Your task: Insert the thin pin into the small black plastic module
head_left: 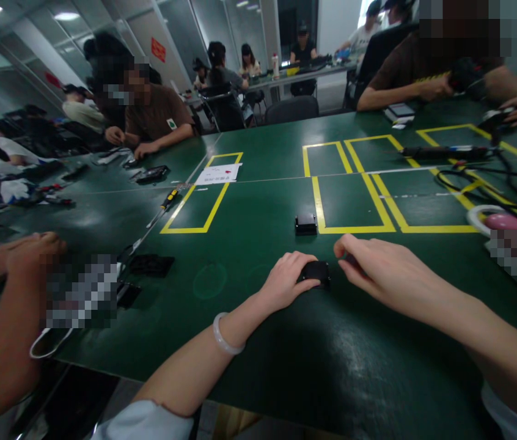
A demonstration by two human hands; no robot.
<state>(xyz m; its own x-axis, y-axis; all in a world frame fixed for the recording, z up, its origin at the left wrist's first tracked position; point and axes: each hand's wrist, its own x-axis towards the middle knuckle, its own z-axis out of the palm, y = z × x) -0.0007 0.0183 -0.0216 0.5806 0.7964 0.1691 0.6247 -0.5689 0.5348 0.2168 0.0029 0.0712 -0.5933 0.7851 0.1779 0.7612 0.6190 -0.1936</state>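
My left hand (286,278), with a pale bangle on its wrist, rests on the green table (263,342) with its fingers curled around a small black box-shaped part (317,272). My right hand (373,266) lies just to the right of that part, its fingers bent and pinched together near the part's right end; whether they touch it is hidden. A second small black part (305,223) sits farther out on the table, beside a yellow taped rectangle (352,205).
A co-worker's forearm and hand (15,287) rest at the left near black pieces (151,264) and a screwdriver (167,201). Other people sit along the far edge. Cables and a long black tool (446,151) lie at the right. A white paper (218,173) lies mid-table.
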